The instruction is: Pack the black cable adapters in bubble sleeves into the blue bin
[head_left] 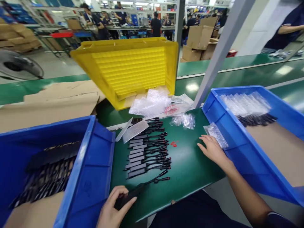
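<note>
L hand [114, 205] has the blk unit [138, 190], low on the green bench [187, 167] nr its front edge: thumb one side, fingers the other, wrapped firmly round the body, w/ its two cable ends pointing off to the R. Over to the R hand [211, 149]: palm down, unclenched, thumb apart from the fingers, nothing visible in it, and it's right by the bubble pouch [217, 134] lying against the R blue bin [242, 142]. Touching or not? Can't tell from here. Centre bench, just beyond the held unit: a col of similar units [137, 160], bodies L, cables R, a few w/ red bands at the tips. Two bubble sleeves [135, 130] sit across the far end of that col. R of the cables, a small pile of red rings [173, 144]; further back, clear plastic bags [185, 121], then a heap of bubble wrap [149, 104] in front of the tilted yellow crate [133, 69]. L blue bin [99, 167]: dark units [52, 171] in there, cardboard [38, 210] nr side. R blue bin: stacked pouches [245, 104] at the far end, blk cable ends [257, 120] showing below them, cardboard liner [277, 152] on the nr part. Bkgd: people [155, 25] at benches, boxes [199, 36] stacked, and a fan [20, 65] far L.
</note>
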`<state>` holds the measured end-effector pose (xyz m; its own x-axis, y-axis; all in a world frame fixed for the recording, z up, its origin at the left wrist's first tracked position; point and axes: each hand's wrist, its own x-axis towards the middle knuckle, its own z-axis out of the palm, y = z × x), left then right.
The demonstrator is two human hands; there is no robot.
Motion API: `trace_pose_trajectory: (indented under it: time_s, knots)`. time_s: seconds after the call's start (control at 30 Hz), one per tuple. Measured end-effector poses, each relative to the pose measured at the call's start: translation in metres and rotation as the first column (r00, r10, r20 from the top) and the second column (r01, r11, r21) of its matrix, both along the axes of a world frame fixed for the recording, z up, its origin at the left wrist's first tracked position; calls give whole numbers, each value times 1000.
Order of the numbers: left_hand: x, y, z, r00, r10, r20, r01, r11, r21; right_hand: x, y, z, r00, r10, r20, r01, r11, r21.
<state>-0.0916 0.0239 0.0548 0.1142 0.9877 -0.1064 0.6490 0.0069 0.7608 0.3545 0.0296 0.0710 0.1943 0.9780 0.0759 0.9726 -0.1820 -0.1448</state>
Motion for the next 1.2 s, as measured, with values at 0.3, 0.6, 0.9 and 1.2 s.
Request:
trace_pose_trajectory:
  time_s: [0.3, 0.6, 0.9, 1.2]
  knots:
    - [64, -10, 17, 828, 301, 473, -221, 950, -219, -115, 8, 33, 694, 522, -496, -549, 829, 104]
    - [90, -16, 34, 314, 469, 825, -362, 863, -352, -169, -11, 32, 412, 547, -729, -686, 713, 147]
    - [115, -28, 38, 78, 482, 873, -147, 871, -468, -167, -21, 48, 403, 678, -615, -558, 714, 422]
    - [121, -47, 46, 158, 325, 932, 3, 944, -330, -171, -11, 76, 415, 791, -450, -522, 612, 595]
